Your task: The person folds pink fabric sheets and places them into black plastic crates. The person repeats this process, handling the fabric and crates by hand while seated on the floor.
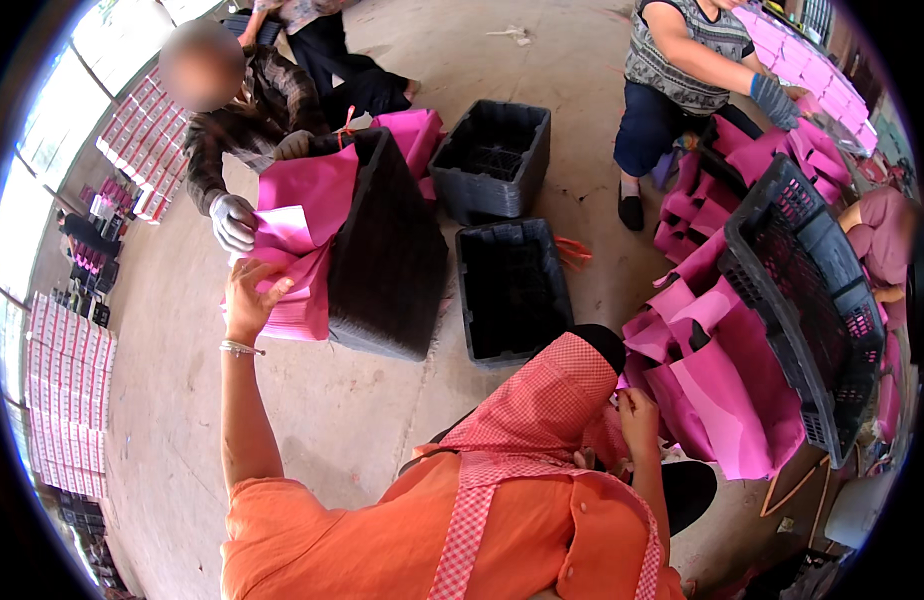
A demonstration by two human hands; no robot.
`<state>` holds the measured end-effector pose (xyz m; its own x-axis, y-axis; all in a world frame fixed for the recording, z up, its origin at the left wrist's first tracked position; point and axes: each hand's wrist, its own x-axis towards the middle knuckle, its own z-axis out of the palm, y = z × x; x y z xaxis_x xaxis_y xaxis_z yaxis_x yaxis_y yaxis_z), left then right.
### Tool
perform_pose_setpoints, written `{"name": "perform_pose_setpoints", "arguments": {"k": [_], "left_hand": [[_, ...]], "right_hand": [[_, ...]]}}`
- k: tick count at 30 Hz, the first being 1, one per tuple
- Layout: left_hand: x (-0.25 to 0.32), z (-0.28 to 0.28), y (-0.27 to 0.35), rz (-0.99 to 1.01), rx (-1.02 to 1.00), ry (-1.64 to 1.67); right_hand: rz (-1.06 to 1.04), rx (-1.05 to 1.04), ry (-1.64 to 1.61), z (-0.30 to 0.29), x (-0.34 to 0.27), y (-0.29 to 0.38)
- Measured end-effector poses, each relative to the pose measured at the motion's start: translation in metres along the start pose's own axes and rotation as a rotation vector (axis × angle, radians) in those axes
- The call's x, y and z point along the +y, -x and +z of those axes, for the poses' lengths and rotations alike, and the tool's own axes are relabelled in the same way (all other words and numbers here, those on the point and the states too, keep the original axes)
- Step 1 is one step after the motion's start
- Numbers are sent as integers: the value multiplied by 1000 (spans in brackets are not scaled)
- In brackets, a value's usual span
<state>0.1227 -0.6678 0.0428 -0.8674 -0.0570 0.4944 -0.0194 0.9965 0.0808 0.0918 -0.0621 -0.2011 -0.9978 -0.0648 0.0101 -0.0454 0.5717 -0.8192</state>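
Note:
My left hand (256, 294) reaches out to a stack of pink sheets (301, 300), with its fingers at the top sheets; whether it grips one is unclear. The stack stands against the side of a tall dark block of nested crates (394, 247). Beside my knee, my right hand (636, 412) has its fingers bent near the edge of the pink material (717, 405); a small pale piece shows at the fingertips, too small to name. That material hangs in folds under a tilted black plastic crate (814, 300).
Facing me on the left, a co-worker's gloved hand (233, 222) touches the same stack. Another co-worker (687, 60) sits at the upper right. Black crates (492, 161) and an open crate (514, 292) stand on the floor ahead. Stacked white boxes (68, 397) line the left side.

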Motion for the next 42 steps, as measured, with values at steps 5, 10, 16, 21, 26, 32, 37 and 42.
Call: {"name": "perform_pose_setpoints", "arguments": {"k": [5, 10, 16, 21, 26, 32, 37, 42], "left_hand": [[-8, 3, 2, 34, -31, 189], [-12, 5, 0, -50, -19, 255], [-20, 9, -11, 14, -37, -187], [-53, 14, -27, 34, -145, -122], [-35, 11, -45, -79, -310, 79], [-43, 8, -47, -140, -448, 262], [-92, 14, -66, -201, -267, 155], [-130, -3, -138, -144, -47, 87]], "right_hand": [[36, -16, -10, -1, 0, 1], [42, -27, 13, 0, 2, 2], [33, -37, 72, 2, 13, 1], [-25, 46, 73, 5, 9, 1], [-67, 92, 41, 3, 13, 1], [-31, 33, 39, -1, 8, 2], [-29, 18, 58, 4, 8, 1], [-13, 26, 48, 2, 6, 1]]}}
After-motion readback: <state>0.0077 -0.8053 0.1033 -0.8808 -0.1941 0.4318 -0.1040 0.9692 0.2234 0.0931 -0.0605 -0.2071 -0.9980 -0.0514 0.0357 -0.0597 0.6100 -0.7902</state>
